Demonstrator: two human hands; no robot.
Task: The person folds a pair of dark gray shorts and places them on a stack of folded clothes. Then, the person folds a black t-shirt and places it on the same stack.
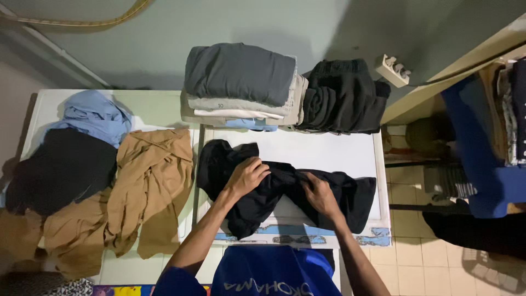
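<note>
A white table is seen from above, with clothing spread and stacked across it. To the far left of the left hand, one loose heap is formed by three crumpled garments: a tan garment, the largest, a black garment beyond it, and a light blue garment at the top of the heap. Above the hands, against the grey wall, two folded stacks are placed side by side. The left stack is topped by a dark grey folded piece, with about four paler layers counted beneath it. The right stack is made of dark, nearly black pieces; their number cannot be told.

Directly under both hands, one crumpled black garment is laid across the table's near edge. The left hand is closed over a bunched fold near the garment's middle, fingers curled into the cloth. The right hand is pressed just beside it, fingers clamped on the same gathered fold. The two hands are held near each other, not touching.

One small beige wall fitting is seen above and to the right of the right hand.
</note>
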